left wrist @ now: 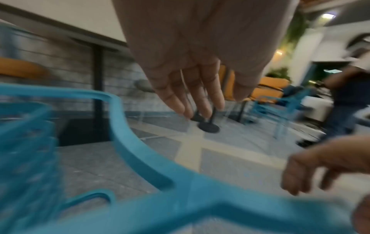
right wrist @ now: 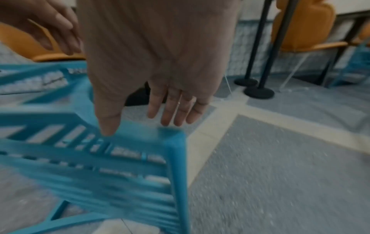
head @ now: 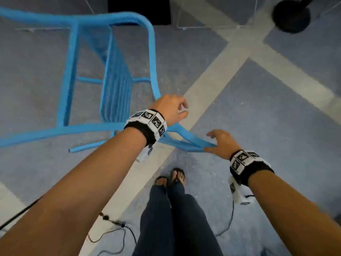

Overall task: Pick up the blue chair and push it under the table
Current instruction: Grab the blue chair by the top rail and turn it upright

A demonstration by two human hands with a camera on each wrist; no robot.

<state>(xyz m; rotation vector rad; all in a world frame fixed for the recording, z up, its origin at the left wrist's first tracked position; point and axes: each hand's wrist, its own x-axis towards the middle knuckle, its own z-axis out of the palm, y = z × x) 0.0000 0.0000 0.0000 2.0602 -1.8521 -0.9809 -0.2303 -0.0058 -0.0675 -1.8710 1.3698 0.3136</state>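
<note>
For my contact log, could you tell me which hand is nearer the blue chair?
Right. The right hand touches the blue chair at its corner with its thumb; the left hand hovers above the frame, seemingly apart.

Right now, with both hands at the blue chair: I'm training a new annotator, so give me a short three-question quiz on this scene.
1. True or false: the left hand has its fingers wrapped tight round the blue chair.
2. What stands beyond the chair, at the top right of the head view? A) a red bucket B) a black round base C) a cardboard box
3. Fill in: the ___ hand's thumb rests on a corner of the chair's frame.

Key
1. False: in the left wrist view its fingers hang loose and hold nothing.
2. B
3. right: the right hand is spread, with its thumb on the frame.
</note>
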